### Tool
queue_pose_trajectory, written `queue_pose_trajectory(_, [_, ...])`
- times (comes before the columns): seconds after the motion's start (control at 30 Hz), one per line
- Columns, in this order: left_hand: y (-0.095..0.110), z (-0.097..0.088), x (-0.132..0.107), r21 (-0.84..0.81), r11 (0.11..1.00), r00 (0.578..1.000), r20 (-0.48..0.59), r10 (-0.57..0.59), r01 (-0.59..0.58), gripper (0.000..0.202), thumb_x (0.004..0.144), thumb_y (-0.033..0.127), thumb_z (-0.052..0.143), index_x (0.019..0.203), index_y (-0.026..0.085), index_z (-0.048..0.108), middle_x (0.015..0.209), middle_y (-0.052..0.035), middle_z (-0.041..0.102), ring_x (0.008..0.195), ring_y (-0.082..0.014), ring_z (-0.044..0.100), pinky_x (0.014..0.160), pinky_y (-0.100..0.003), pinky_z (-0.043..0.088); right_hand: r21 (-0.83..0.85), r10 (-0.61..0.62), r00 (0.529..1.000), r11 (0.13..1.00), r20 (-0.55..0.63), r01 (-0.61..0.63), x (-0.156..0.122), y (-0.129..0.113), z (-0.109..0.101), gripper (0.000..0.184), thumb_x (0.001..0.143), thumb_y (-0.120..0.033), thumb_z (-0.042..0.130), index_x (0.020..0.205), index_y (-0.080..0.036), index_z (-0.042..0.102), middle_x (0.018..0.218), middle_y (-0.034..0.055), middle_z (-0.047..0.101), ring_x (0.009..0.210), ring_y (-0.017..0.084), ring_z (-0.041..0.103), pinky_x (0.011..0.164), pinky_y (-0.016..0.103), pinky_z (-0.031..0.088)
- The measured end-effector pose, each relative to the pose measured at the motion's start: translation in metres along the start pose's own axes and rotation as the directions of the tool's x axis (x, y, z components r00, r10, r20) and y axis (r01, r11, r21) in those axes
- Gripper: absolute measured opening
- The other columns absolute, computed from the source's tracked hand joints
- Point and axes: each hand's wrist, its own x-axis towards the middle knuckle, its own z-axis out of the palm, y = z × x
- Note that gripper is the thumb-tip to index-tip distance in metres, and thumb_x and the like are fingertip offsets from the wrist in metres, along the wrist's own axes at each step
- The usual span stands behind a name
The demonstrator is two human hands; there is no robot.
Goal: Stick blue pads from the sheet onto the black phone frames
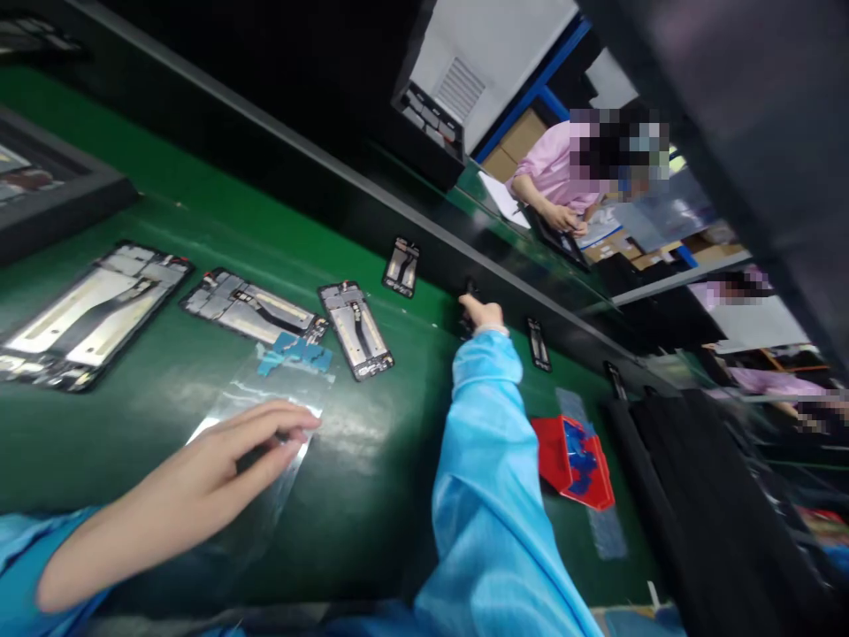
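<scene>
My left hand (229,469) hovers over a clear plastic sheet (282,460) on the green table, fingers stretched and the thumb apart, holding nothing. Small blue pieces (295,352) lie at the sheet's upper end, beside an opened phone body (256,305) with a black ribbon cable. Another phone body (358,329) rests to the right of it, and a larger-looking one (99,314) lies at the left. Far forward, my right hand (483,314) has its fingers closed around a dark phone body (470,290), which the hand mostly covers.
More phone bodies lie along the back ledge, one (401,265) left of my right arm and one (539,343) right of it. A red bin (554,451) holds blue pieces. A black tray (66,208) stands left. Beyond the ledge, a person in pink (550,159) works.
</scene>
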Motion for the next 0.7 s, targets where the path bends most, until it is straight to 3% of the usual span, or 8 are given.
queue_pose_trajectory(0.07, [-0.002, -0.019, 0.006, 0.053, 0.998, 0.998, -0.038, 0.044, -0.042, 0.027, 0.087, 0.038, 0.049, 0.102, 0.029, 0.068, 0.109, 0.002, 0.068, 0.101, -0.0226, 0.063, 0.086, -0.029, 0.051, -0.001, 0.012, 0.999, 1.0, 0.03, -0.012, -0.034, 0.011, -0.015, 0.063, 0.086, -0.049, 0.045, 0.118, 0.005, 0.05, 0.104, 0.0197, 0.061, 0.092, 0.022, 0.061, 0.082, 0.037, 0.046])
queue_pose_trajectory(0.17, [-0.021, -0.049, 0.017, 0.251, 0.966, 0.996, -0.038, 0.081, -0.069, 0.037, 0.085, 0.043, 0.051, 0.112, 0.022, 0.064, 0.115, -0.0026, 0.065, 0.106, -0.0238, 0.06, 0.096, -0.036, 0.045, -0.019, -0.073, 0.99, 0.997, 0.118, 0.076, -0.122, 0.031, -0.017, 0.082, 0.072, -0.053, 0.062, 0.135, -0.005, 0.038, 0.117, 0.0214, 0.057, 0.101, 0.027, 0.058, 0.085, 0.039, 0.047])
queue_pose_trajectory(0.2, [-0.03, -0.056, 0.021, 0.292, 0.951, 0.995, 0.006, 0.1, -0.098, 0.04, 0.083, 0.045, 0.054, 0.115, 0.022, 0.063, 0.12, -0.0051, 0.063, 0.112, -0.0254, 0.057, 0.1, -0.038, 0.041, -0.022, -0.125, 0.981, 0.991, 0.148, 0.13, -0.157, 0.039, -0.012, 0.091, 0.066, -0.052, 0.068, 0.137, -0.006, 0.035, 0.119, 0.0203, 0.056, 0.105, 0.03, 0.056, 0.088, 0.041, 0.046])
queue_pose_trajectory(0.27, [-0.047, -0.066, 0.027, 0.345, 0.923, 0.985, 0.084, 0.15, -0.17, 0.057, 0.075, 0.051, 0.063, 0.124, 0.022, 0.058, 0.134, -0.0089, 0.054, 0.124, -0.0287, 0.048, 0.106, -0.042, 0.035, -0.065, -0.308, 0.939, 0.945, 0.153, 0.321, -0.221, 0.053, 0.003, 0.092, 0.069, -0.053, 0.064, 0.141, -0.006, 0.029, 0.117, 0.02, 0.056, 0.108, 0.033, 0.053, 0.089, 0.048, 0.046])
queue_pose_trajectory(0.37, [-0.058, -0.066, 0.035, 0.432, 0.878, 0.978, 0.127, 0.165, -0.205, 0.077, 0.07, 0.059, 0.065, 0.134, 0.019, 0.049, 0.142, -0.0118, 0.046, 0.133, -0.0325, 0.036, 0.109, -0.045, 0.028, -0.122, -0.413, 0.901, 0.895, 0.128, 0.428, -0.278, 0.061, 0.026, 0.086, 0.076, -0.056, 0.057, 0.141, -0.008, 0.028, 0.118, 0.0209, 0.054, 0.107, 0.034, 0.051, 0.087, 0.051, 0.047])
queue_pose_trajectory(0.43, [-0.055, -0.058, 0.038, 0.5, 0.844, 0.98, 0.11, 0.164, -0.197, 0.074, 0.075, 0.06, 0.058, 0.134, 0.015, 0.048, 0.139, -0.0143, 0.049, 0.131, -0.0329, 0.038, 0.107, -0.045, 0.029, -0.139, -0.45, 0.889, 0.878, 0.082, 0.457, -0.285, 0.054, 0.033, 0.085, 0.077, -0.059, 0.056, 0.139, -0.007, 0.031, 0.123, 0.0232, 0.051, 0.11, 0.035, 0.048, 0.089, 0.053, 0.045])
queue_pose_trajectory(0.53, [-0.045, -0.044, 0.039, 0.611, 0.779, 0.987, 0.021, 0.161, -0.14, 0.064, 0.083, 0.057, 0.05, 0.129, 0.013, 0.051, 0.13, -0.0164, 0.055, 0.121, -0.0323, 0.046, 0.099, -0.044, 0.036, -0.058, -0.542, 0.84, 0.838, 0.021, 0.543, -0.271, 0.027, 0.029, 0.071, 0.083, -0.053, 0.053, 0.136, -0.01, 0.037, 0.125, 0.0206, 0.052, 0.114, 0.032, 0.047, 0.094, 0.05, 0.043])
queue_pose_trajectory(0.7, [-0.038, -0.026, 0.03, 0.647, 0.746, 0.983, 0.024, 0.183, -0.155, 0.045, 0.084, 0.044, 0.053, 0.118, 0.016, 0.057, 0.126, -0.0159, 0.056, 0.118, -0.0332, 0.047, 0.094, -0.043, 0.039, 0.125, -0.692, 0.716, 0.721, 0.092, 0.681, -0.242, -0.034, 0.035, 0.034, 0.091, -0.031, 0.046, 0.121, -0.017, 0.054, 0.106, 0.0094, 0.065, 0.101, 0.022, 0.054, 0.092, 0.038, 0.045])
